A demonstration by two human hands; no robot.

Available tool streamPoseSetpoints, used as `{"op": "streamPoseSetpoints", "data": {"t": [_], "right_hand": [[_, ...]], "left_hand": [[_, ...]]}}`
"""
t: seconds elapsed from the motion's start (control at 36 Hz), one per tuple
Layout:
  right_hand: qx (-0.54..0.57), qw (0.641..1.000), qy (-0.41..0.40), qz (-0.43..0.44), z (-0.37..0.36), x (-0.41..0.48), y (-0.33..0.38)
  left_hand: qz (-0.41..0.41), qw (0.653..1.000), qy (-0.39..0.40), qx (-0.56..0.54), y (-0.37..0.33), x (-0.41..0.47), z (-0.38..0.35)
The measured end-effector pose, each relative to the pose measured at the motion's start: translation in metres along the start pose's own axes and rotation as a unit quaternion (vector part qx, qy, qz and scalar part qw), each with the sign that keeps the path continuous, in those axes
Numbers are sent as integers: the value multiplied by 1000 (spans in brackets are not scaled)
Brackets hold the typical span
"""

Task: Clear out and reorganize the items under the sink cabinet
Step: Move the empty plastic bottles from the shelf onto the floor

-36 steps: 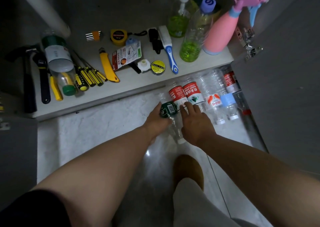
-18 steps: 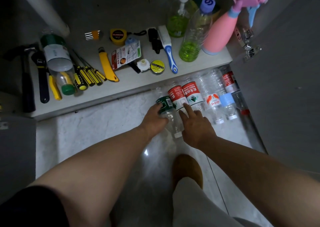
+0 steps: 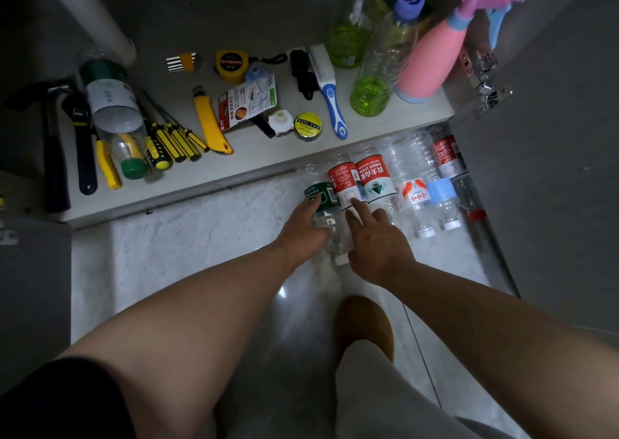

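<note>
Several empty plastic bottles lie side by side on the marble floor against the cabinet base. My left hand (image 3: 303,229) lies along the left side of the green-labelled bottle (image 3: 321,194), the leftmost one, fingers touching its label. My right hand (image 3: 375,237) reaches in from the right with the index finger stretched onto the red-labelled bottle (image 3: 345,179) beside it. Right of those lie another red-labelled bottle (image 3: 373,179), a clear bottle (image 3: 413,184) and a blue-labelled one (image 3: 440,192).
The cabinet shelf (image 3: 254,167) holds a hammer (image 3: 53,143), screwdrivers (image 3: 174,140), a yellow utility knife (image 3: 209,120), a tape measure (image 3: 231,65), a tape roll (image 3: 308,124), a brush (image 3: 330,93), green-liquid bottles (image 3: 378,80) and a pink spray bottle (image 3: 432,56). The open cabinet door (image 3: 536,170) stands on the right.
The green-labelled bottle has been pushed away from me, up against the row of bottles. Both hands moved forward with it.
</note>
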State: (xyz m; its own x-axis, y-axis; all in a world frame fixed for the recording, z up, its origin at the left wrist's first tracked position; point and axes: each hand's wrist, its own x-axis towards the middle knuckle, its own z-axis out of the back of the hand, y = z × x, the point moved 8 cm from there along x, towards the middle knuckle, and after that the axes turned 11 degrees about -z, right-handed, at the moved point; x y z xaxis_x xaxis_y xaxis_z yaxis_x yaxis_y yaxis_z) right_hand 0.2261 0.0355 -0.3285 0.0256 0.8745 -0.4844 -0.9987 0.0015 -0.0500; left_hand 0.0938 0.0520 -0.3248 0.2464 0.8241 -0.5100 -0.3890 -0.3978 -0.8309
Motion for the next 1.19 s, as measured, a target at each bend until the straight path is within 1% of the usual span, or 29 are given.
{"op": "streamPoseSetpoints", "data": {"t": [0.19,0.33,0.42,0.5,0.58,0.64,0.67,0.75,0.78,0.81,0.86,0.92,1.03,1.11,1.19], "right_hand": [[2,1000,13,24,13,1,3],[41,996,17,81,49,-3,15],[61,992,12,109,82,-6,29],[71,987,-5,145,117,-9,51],[59,983,-13,171,144,-10,73],[47,981,-13,188,159,-9,89],[36,980,-12,194,165,-8,97],[13,978,-15,206,179,-1,120],[12,978,-13,209,182,2,127],[12,977,-9,211,184,4,134],[10,977,-2,212,185,10,146],[19,976,4,215,184,14,156],[53,975,21,214,171,21,166],[76,975,39,204,160,25,166],[100,976,46,188,153,27,162]], "left_hand": [[9,999,28,27,-6,0,10],[-54,997,24,49,-34,-9,41],[-53,994,26,94,-48,-15,72],[-81,982,17,172,-66,-23,118],[-105,964,-26,243,-84,-33,173],[-99,955,-78,267,-89,-38,214],[-94,945,-115,293,-90,-39,235],[-62,895,-236,375,-87,-44,296],[-34,888,-272,370,-80,-45,312],[-5,888,-297,351,-72,-46,325],[47,902,-312,294,-51,-40,341],[77,914,-312,248,-33,-32,346],[78,928,-340,132,-8,-21,345],[79,923,-362,99,-3,-23,344],[42,929,-363,55,-15,-31,336]]}}
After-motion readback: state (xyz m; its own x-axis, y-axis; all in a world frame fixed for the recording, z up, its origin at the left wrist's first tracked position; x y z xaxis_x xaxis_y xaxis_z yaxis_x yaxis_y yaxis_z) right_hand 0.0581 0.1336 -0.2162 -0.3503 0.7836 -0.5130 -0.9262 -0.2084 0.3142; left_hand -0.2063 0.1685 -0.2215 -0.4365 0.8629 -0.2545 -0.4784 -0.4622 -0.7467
